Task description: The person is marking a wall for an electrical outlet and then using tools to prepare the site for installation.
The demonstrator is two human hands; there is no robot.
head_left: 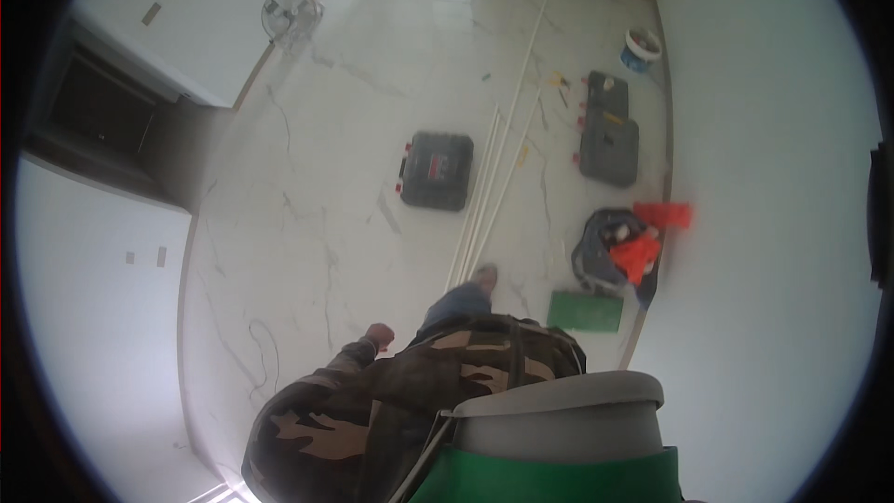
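My left hand (380, 336) hangs beside my body at the end of a camouflage sleeve (321, 424). Its fingers look curled in, and I see nothing in them. It touches nothing; the marble-patterned floor lies below it. My right hand is out of sight. Long thin white strips (484, 191) lie on the floor ahead of my foot (486, 276). To the left of them rests a closed dark tool case (438, 170) with red latches.
Along the right wall lie a green flat case (585, 311), a dark tool bag (596, 251) with orange-red items, two dark cases (610, 151) and a bucket (641, 49). A fan (291, 17) stands far left. A thin cable (265, 349) lies left. A grey-and-green object (559, 419) fills the lower edge.
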